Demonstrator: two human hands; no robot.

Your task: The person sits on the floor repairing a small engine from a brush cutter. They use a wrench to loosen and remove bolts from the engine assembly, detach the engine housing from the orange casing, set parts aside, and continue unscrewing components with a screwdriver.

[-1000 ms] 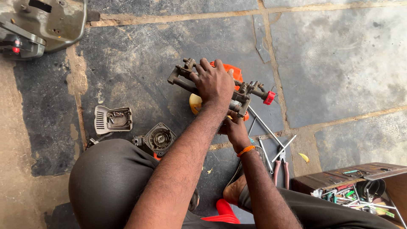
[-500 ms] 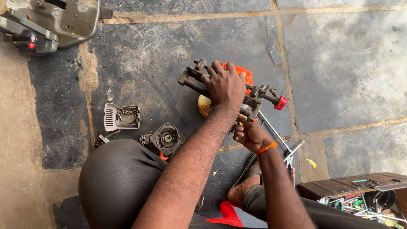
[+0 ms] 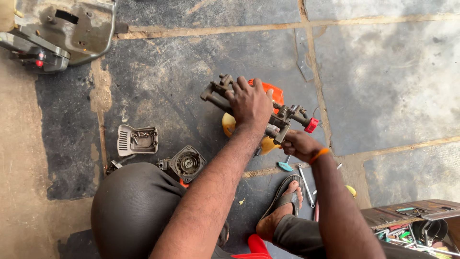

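Observation:
A dismantled small engine (image 3: 282,117), grey metal with an orange housing, a yellowish part below and a red cap at its right end, is held above the stone floor. My left hand (image 3: 249,103) grips it from on top. My right hand (image 3: 297,144), with an orange band at the wrist, is closed under the engine's right end; what it holds there is hidden. My knee in dark trousers (image 3: 134,206) and my sandalled foot (image 3: 282,206) are below.
A grey vented cover (image 3: 137,140) and a round black starter part (image 3: 187,163) lie on the floor at left. Wrenches (image 3: 304,177) and a teal tool (image 3: 285,166) lie by my foot. An open toolbox (image 3: 412,228) sits at bottom right, a grey machine housing (image 3: 62,29) at top left.
The view has shifted slightly, so everything sits a little lower and to the right. Both hands keep their hold on the engine; my foot has come into fuller view.

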